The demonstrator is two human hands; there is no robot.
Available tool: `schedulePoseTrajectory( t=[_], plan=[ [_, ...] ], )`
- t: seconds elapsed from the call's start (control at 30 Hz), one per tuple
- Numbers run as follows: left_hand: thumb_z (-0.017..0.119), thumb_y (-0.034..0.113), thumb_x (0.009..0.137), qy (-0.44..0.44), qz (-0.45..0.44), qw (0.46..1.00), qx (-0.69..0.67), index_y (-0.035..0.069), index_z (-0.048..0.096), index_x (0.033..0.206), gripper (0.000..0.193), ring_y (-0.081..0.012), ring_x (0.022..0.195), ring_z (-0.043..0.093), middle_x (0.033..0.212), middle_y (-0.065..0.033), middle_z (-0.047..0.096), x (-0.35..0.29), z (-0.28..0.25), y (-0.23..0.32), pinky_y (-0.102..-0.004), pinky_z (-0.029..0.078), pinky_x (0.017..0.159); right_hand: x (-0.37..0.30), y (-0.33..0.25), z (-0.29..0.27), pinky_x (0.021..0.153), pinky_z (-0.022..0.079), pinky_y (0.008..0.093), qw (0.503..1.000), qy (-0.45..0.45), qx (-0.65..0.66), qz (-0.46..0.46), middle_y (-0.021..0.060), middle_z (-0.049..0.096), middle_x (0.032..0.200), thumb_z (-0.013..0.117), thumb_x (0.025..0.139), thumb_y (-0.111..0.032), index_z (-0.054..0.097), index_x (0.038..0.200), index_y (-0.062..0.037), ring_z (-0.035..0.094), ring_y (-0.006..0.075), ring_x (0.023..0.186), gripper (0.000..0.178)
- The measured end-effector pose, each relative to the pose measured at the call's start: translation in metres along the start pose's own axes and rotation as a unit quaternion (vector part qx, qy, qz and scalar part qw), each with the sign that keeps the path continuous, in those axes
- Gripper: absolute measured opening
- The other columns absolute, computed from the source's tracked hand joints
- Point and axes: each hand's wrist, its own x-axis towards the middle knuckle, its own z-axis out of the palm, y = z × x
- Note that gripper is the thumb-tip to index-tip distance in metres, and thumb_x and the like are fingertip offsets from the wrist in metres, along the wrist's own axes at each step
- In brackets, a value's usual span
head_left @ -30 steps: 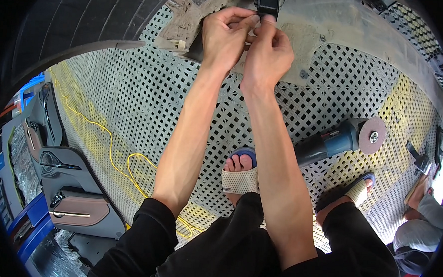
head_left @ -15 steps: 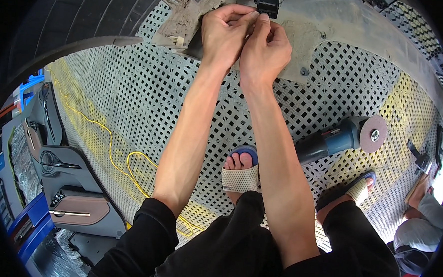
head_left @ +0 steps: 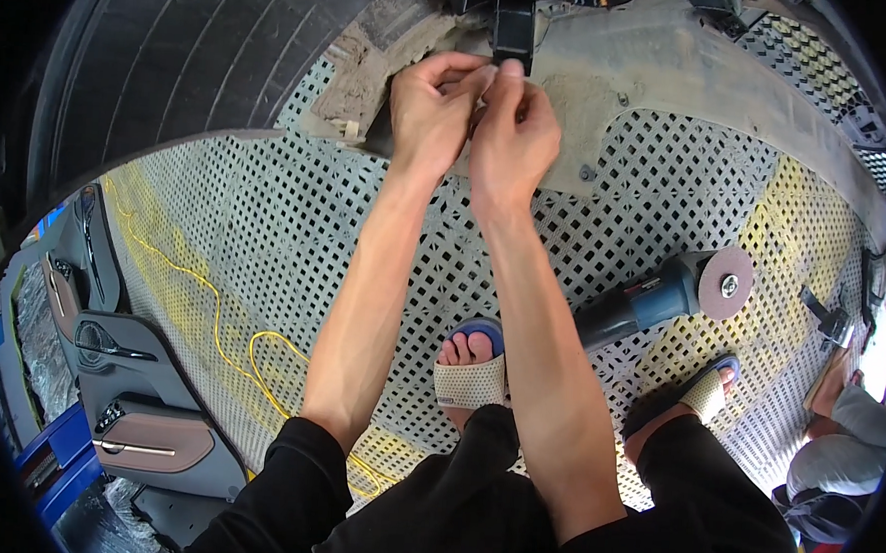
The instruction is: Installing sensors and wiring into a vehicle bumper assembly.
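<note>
More of the black block (head_left: 514, 30) shows now beside the muddy panel (head_left: 664, 68), and the left hand (head_left: 431, 121) and right hand (head_left: 515, 145) stay busy at its near end, fingers curled, their grip too hidden to tell.

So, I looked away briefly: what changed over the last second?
The view shifted, so the scene sits lower and slightly left. The left hand and right hand stay together by the black part; no new grip or release shows. The grinder stays put.
</note>
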Motion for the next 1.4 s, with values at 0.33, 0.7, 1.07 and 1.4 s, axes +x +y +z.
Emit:
schedulePoseTrajectory(
  t=[0.33,0.7,1.07,1.4],
  plan=[
    [0.064,0.001,0.097,-0.025,-0.016,1.000,-0.008,-0.007,0.071,0.106,0.014,-0.0072,0.076,0.064,0.091,-0.0066,0.072,-0.002,-0.002,0.005,-0.0219,0.052,0.068,-0.002,-0.004,0.002,0.061,0.046,0.0453,0.997,0.002,-0.056,-0.053,0.0229,0.062,0.070,0.055,0.103,-0.022,0.060,0.081,0.0038,0.061,0.0354,0.061,0.035],
    [0.063,0.004,0.099,0.005,-0.033,0.999,-0.002,-0.005,0.069,0.110,0.016,-0.0082,0.077,0.065,0.092,-0.0071,0.072,-0.005,0.003,0.004,-0.0238,0.053,0.067,0.004,0.004,-0.001,0.063,0.048,0.0418,0.995,0.000,-0.058,-0.086,0.0196,0.065,0.074,0.057,0.103,-0.021,0.059,0.086,0.0047,0.062,0.0340,0.065,0.031],
    [0.059,0.009,0.101,0.055,-0.040,0.997,0.024,-0.005,0.066,0.120,0.025,-0.0065,0.077,0.061,0.092,-0.0055,0.071,-0.023,-0.004,-0.004,-0.0221,0.049,0.069,-0.005,0.003,0.009,0.054,0.040,0.0262,0.970,-0.033,0.225,0.085,0.0005,0.056,0.070,0.054,0.107,-0.029,0.062,0.092,-0.0003,0.047,0.0077,0.058,0.033],
    [0.050,0.008,0.103,0.147,0.074,0.979,0.123,-0.005,0.062,0.124,0.027,-0.0187,0.108,0.062,0.118,-0.0129,0.065,-0.125,0.008,-0.010,-0.0325,0.050,0.093,-0.004,0.013,0.009,0.046,0.036,0.0285,0.952,-0.094,0.273,0.100,0.0007,0.052,0.071,0.053,0.107,-0.033,0.060,0.097,-0.0024,0.047,0.0114,0.051,0.032]
  ],
)
